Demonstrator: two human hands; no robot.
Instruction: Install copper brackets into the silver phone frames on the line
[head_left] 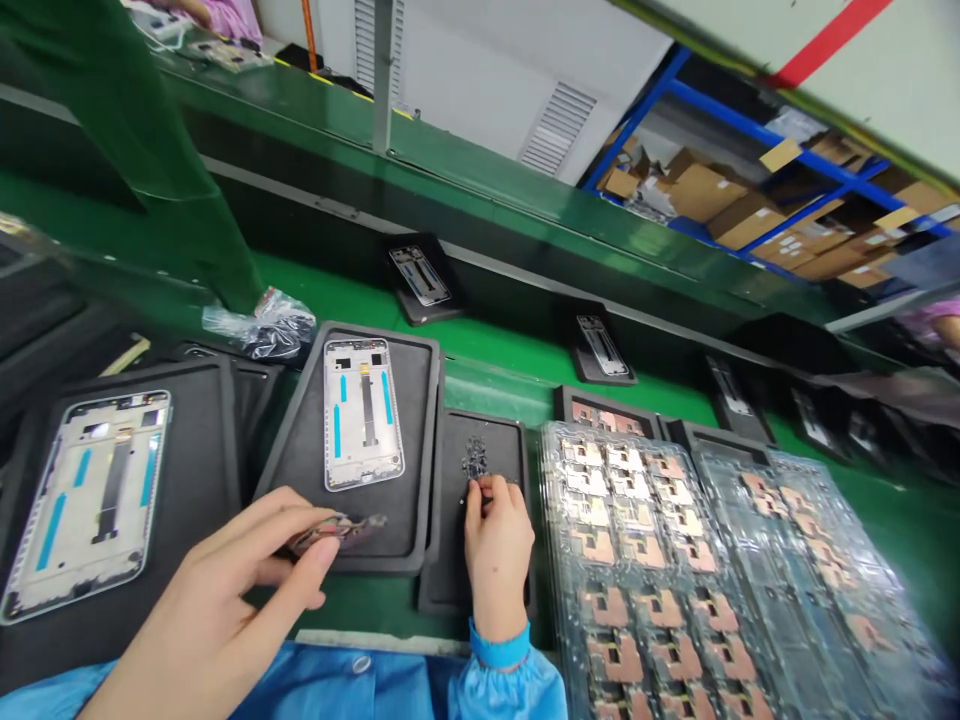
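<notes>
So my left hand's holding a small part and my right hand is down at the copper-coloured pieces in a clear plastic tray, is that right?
Not quite: the head view shows your right hand down at the small dark pieces on a black tray. Your left hand is indeed holding a small part.

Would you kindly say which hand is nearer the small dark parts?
Right: the right hand is at the near edge of the small dark parts; the left hand is farther off, leftward.
</notes>
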